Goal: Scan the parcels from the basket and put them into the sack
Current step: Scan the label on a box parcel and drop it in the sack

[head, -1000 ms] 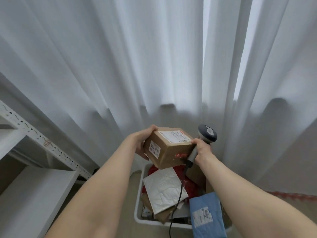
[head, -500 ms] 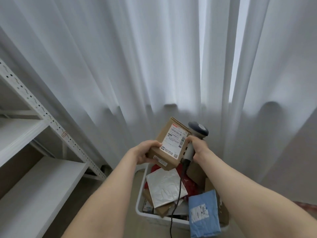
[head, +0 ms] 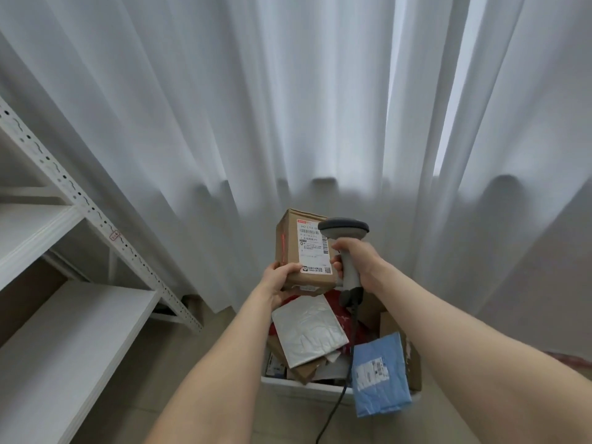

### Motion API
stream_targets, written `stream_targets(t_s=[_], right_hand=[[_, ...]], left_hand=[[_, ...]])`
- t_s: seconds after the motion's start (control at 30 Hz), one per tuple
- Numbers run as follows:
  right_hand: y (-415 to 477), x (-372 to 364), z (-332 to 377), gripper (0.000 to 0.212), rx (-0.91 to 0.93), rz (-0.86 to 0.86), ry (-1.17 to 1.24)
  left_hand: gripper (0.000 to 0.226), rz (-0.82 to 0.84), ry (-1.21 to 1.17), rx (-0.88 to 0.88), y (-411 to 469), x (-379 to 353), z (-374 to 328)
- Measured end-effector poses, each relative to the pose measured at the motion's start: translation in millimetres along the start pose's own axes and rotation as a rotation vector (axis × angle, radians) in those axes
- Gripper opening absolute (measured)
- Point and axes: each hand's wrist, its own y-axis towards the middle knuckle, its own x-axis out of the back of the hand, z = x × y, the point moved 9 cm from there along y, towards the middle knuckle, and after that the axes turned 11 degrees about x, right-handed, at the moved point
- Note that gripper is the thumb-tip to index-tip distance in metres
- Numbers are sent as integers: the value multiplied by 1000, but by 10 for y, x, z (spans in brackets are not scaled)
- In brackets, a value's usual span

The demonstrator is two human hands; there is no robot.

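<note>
Box (head: 299, 251) upright at frame centre, above basket (head: 298, 384). L hand (head: 282, 278) curled round its lower-left corner; R hand (head: 355, 261) wrapped round scanner (head: 344, 229) grip. Judged: stiff cardboard, prob. light, non-slip; hold by bottom edges, keep label clear

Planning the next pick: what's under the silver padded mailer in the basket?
The silver padded mailer lies on top of a flat brown cardboard parcel and red packaging in the white plastic basket. Whatever lies deeper beneath it is covered.
</note>
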Motion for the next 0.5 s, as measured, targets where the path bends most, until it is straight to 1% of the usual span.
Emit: stream_targets(t_s=[0.13,0.33,0.5], right_hand=[[-99,-130,60,21,-10,22,-42],[-232,-238,164,5,14,40,-148],[-299,-372,212,3,37,72,-184]], left_hand=[[47,36,-10,27,6,61,76],[45,61,-23,31,-18,202,95],[46,70,-48,34,-41,354,78]])
